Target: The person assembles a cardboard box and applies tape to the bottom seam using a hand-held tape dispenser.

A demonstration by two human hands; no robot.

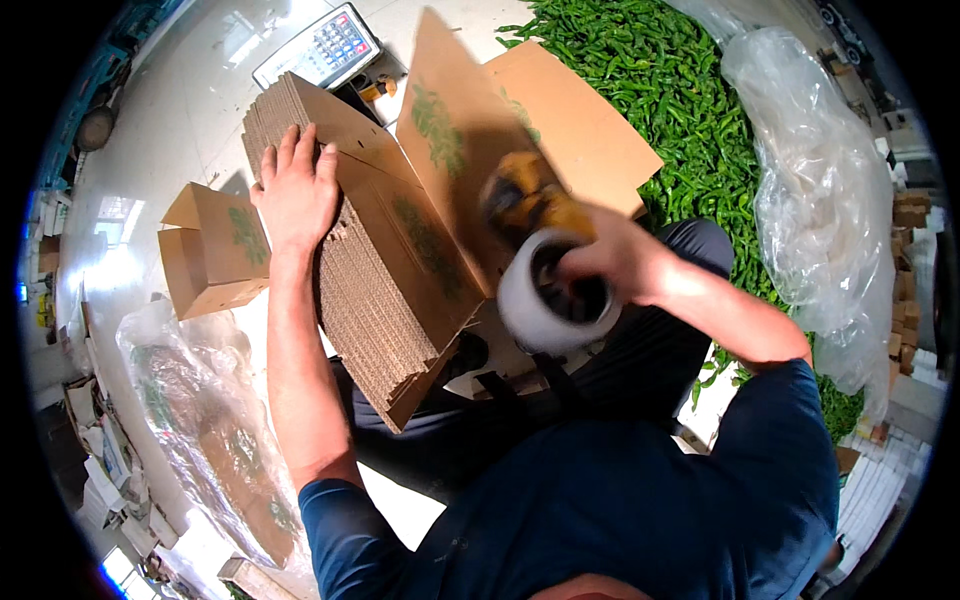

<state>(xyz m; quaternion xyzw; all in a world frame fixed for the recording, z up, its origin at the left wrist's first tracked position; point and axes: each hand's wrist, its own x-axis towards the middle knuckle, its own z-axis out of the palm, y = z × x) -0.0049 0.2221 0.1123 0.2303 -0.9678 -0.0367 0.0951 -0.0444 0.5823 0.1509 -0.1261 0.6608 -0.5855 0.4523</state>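
My left hand (pixel 298 191) lies spread over the edges of a thick stack of flattened cardboard boxes (pixel 379 300), which leans in front of my legs. In my right hand (pixel 630 251) is a tape dispenser (pixel 536 196) with an orange part, blurred by motion. It carries a wide roll of pale tape (pixel 517 304) near my right knee. Beside the stack, a brown cardboard panel (pixel 427 142) printed with green leaves stands up behind the dispenser. Another cardboard flap (pixel 581 120) spreads out to its right; how the two join is partly hidden.
A heap of green chili peppers (pixel 697 127) covers the floor on the right, bordered by clear plastic sheeting (pixel 825 180). A scale's keypad display (pixel 322 49) stands beyond the stack. To the left are a small opened carton (pixel 217 255) and plastic-wrapped cardboard (pixel 232 450).
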